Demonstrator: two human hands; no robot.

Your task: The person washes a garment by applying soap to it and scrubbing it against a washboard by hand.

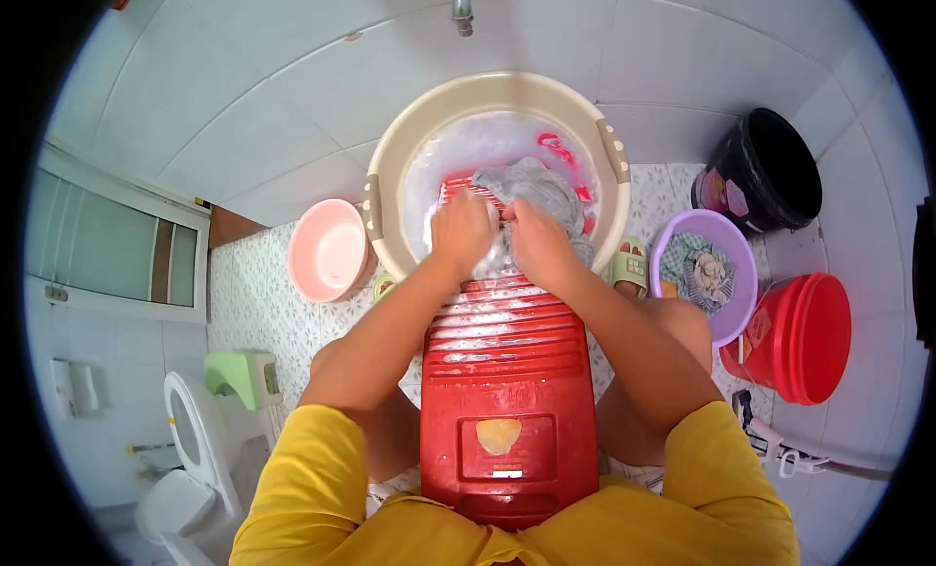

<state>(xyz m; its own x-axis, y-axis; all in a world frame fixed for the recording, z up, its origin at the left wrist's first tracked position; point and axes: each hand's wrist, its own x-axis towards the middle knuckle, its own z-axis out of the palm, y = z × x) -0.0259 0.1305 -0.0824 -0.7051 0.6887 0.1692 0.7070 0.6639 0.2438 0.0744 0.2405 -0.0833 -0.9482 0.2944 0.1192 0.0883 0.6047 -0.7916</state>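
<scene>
A red washboard (pixel 508 322) slopes from my lap down into a large beige basin (pixel 392 142) of sudsy water. Wet grey cloth (pixel 531 188) lies bunched over its lower ridges, partly in the suds. My left hand (pixel 464 233), slightly blurred, is closed in a fist on the cloth's near left part. Close beside it, my right hand (pixel 537 240) also grips the cloth, knuckles up. The fingertips of both hands are hidden. A yellowish piece of soap (pixel 498 435) rests in the washboard's upper recess. Something bright pink (pixel 555 147) floats at the basin's far right.
To the left stands a pink basin (pixel 329 251), with a green stool (pixel 242 378) and a toilet (pixel 200 434) beyond. On the right are a purple basin (pixel 747 283) of clothes, a black bucket (pixel 762 172) and a red bucket (pixel 795 339). A tap (pixel 464 8) projects above.
</scene>
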